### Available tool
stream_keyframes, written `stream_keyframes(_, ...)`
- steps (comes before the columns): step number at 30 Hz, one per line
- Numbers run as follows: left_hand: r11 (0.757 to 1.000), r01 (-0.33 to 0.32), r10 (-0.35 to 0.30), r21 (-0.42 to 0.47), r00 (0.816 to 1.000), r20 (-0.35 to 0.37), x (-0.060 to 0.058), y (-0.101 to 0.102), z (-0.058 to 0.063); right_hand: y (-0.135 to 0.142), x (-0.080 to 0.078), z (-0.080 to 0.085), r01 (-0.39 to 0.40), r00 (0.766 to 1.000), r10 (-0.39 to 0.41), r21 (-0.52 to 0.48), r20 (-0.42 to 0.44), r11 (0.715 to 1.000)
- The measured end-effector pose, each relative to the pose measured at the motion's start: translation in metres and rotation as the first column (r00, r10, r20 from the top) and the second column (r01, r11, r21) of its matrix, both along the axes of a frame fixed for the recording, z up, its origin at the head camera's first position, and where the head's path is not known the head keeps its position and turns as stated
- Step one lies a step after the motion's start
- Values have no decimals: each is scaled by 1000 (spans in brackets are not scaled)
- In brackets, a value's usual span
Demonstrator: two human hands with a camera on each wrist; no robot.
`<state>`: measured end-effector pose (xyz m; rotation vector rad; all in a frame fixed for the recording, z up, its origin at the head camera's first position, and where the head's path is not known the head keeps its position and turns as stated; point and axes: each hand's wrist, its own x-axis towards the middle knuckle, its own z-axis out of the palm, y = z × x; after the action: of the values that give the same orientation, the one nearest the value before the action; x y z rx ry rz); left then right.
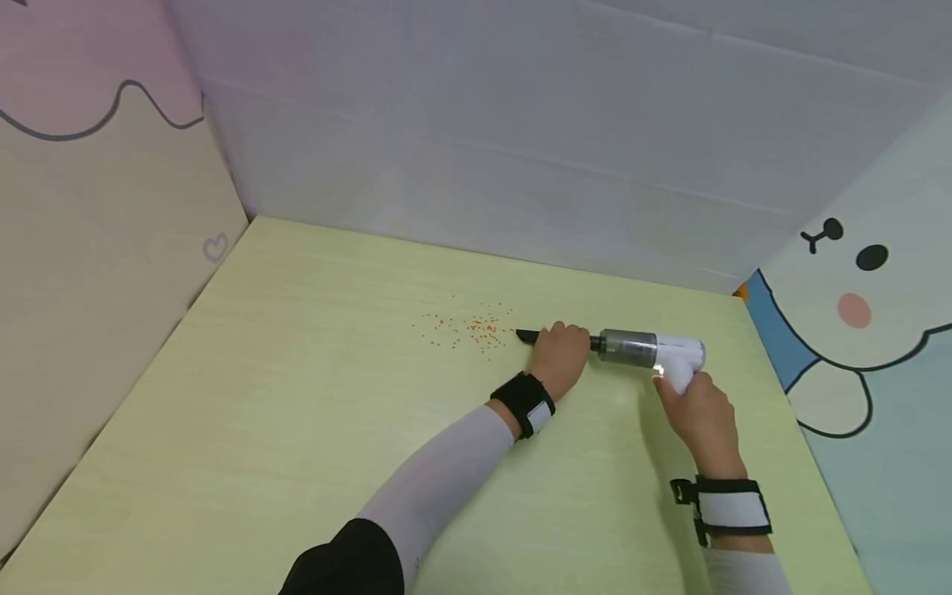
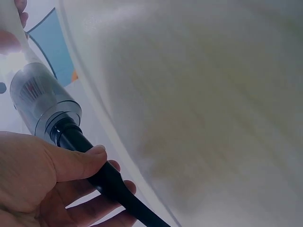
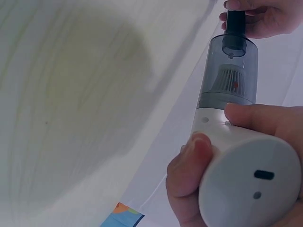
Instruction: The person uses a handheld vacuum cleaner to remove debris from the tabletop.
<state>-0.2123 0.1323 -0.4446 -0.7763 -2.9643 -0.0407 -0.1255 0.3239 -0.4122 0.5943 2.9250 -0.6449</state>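
A handheld vacuum cleaner [image 1: 628, 348] with a white body, a clear grey dust cup and a black nozzle lies across both hands over the table. My right hand [image 1: 701, 420] grips its white handle [image 3: 251, 179], the thumb up by a small light. Further forward, my left hand [image 1: 559, 359] holds the black nozzle [image 2: 106, 182] between thumb and fingers. The nozzle's tip points left, right at the edge of a scatter of small orange crumbs [image 1: 483, 327]. Inside the dust cup [image 3: 230, 71] a pleated filter shows, with a small red speck on it.
The pale yellow wooden table [image 1: 260, 430] reaches back to a whitish wall panel [image 1: 506, 149]. A beige panel [image 1: 97, 289] borders it on the left. At the right stands a panel with a cartoon face [image 1: 855, 281].
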Motion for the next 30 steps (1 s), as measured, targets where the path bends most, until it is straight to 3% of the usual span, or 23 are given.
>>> stream_keyframes(14, 1000, 2, -2, 17, 1000, -5, 11, -7, 0, -5, 10, -2, -16, 1000, 17, -20, 13, 1000)
stream_keyframes(30, 1000, -4, 4, -5, 1000, -15, 23, -16, 11, -13, 18, 1, -38, 999, 38, 3, -8, 999)
